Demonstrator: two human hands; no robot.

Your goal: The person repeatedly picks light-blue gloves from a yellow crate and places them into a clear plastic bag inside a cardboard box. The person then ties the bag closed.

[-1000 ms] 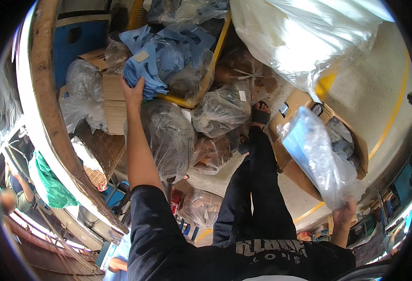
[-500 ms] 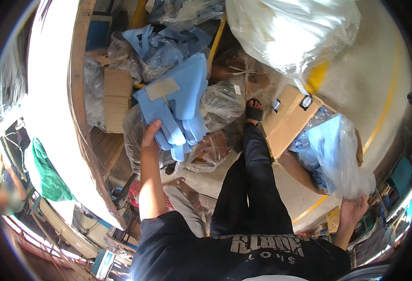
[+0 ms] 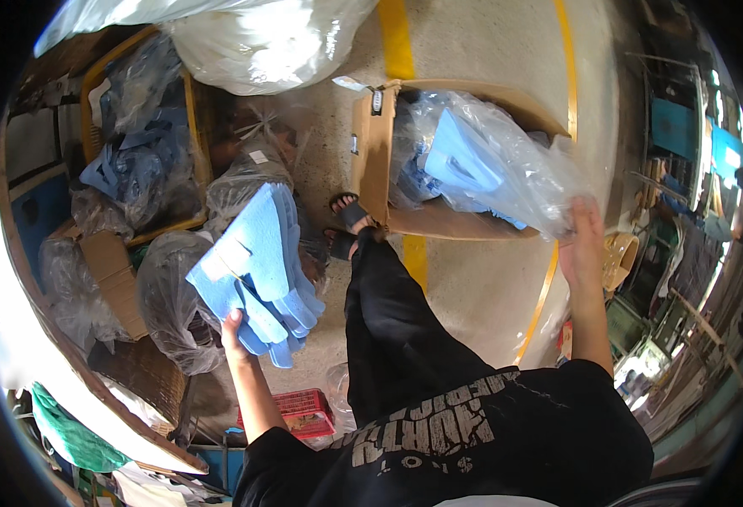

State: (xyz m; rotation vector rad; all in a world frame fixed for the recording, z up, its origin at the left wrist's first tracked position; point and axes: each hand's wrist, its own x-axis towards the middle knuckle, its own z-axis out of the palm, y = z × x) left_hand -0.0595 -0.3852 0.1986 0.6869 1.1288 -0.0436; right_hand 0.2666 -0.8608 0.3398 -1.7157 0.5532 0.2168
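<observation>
My left hand (image 3: 234,336) is closed on the lower edge of a banded stack of flat, light blue cut pieces (image 3: 249,245), with a pale label on top. The stack is held tilted above the floor, with several rounded tabs hanging at its lower end. On the right, my right hand (image 3: 584,230) grips the gathered end of a clear plastic bag (image 3: 532,165). The bag lies in an open cardboard box (image 3: 373,160) and stretches out over its right side. Through the film I see more light blue pieces (image 3: 464,152).
At the left stands a yellow crate (image 3: 200,139) with blue pieces and plastic inside. Beside it are stuffed clear bags (image 3: 173,296) and cardboard (image 3: 114,275). A large white plastic bundle (image 3: 270,42) is at the top; a red basket (image 3: 299,412) sits near my left forearm.
The view has swung to the right, so the box and crate appear farther left. Both hands keep hold of the stack and the bag; the bag's end is now stretched out past the box.
</observation>
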